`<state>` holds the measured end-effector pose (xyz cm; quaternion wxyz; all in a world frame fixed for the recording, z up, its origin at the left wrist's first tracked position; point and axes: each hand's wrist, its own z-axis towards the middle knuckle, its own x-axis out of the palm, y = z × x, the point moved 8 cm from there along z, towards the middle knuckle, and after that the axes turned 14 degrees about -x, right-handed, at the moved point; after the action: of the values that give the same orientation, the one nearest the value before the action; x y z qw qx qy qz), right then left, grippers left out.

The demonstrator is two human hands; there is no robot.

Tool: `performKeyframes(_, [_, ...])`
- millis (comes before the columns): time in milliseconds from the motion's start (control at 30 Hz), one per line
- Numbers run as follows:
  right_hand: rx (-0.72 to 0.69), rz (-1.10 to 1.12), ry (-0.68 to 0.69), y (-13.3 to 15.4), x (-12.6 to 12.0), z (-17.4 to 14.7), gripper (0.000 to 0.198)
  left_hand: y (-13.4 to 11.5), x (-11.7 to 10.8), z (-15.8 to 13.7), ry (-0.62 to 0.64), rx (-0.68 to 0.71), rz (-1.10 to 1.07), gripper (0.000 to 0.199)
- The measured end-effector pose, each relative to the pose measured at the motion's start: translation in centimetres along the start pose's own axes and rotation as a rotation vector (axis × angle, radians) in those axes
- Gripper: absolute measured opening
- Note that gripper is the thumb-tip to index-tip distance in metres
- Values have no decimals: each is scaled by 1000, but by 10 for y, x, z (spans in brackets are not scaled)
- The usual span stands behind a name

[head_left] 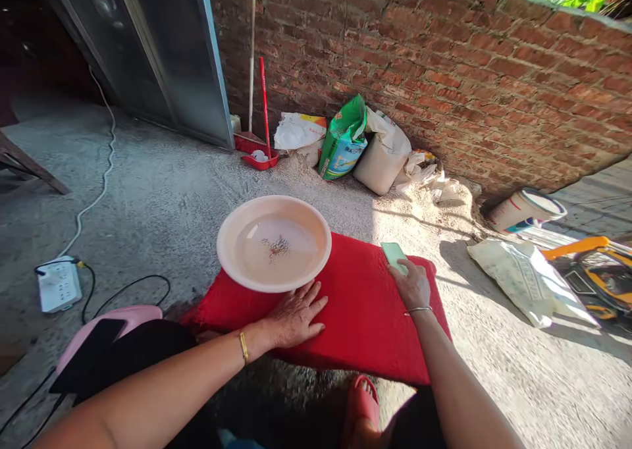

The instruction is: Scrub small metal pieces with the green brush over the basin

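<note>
A pale basin (228, 270) stands on a low surface covered with red cloth (365, 317). Clear water appears to fill part of it, and a patterned patch shows at its bottom. My left hand (299, 314) lies on the cloth with fingers spread, right beside the basin's near rim; a gold bracelet is on that wrist. At the cloth's right side my right hand (413, 283) is closed on a pale green flat rectangular piece (394, 253), whose exact kind I cannot make out. Part of this piece is hidden under my fingers.
Sacks, including a green bag (344, 139), lean along the brick wall (395, 47) near a red dustpan (261, 162). A bucket (526, 211) and a white sack (533, 281) lie to the right. A power strip (60, 284) with cables is on the left floor.
</note>
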<state>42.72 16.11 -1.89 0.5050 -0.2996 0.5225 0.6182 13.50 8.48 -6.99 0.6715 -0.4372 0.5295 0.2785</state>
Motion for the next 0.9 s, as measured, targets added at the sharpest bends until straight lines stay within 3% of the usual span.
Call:
performKeyframes(100, [-78, -43, 117, 15, 17, -1, 45, 0, -1, 0, -1, -2, 15, 58])
performKeyframes(200, [-51, -105, 192, 1, 17, -1, 44, 0, 1, 1, 10, -8, 13, 59])
performKeyframes(400, [183, -155, 130, -54, -15, 3, 49, 0, 5, 1, 36, -7, -11, 59])
performKeyframes(533, [70, -51, 101, -29, -8, 2, 48, 1, 4, 1, 20, -2, -16, 58])
performKeyframes(667, [-23, -31, 186, -7, 10, -6, 44, 1, 4, 1, 5, 2, -4, 58])
performKeyframes(767, [29, -98, 202, -23, 4, -8, 45, 1, 3, 1, -5, 1, -8, 58])
performKeyframes(900, [179, -139, 114, -54, -16, -4, 49, 0, 3, 1, 2, 2, -13, 58])
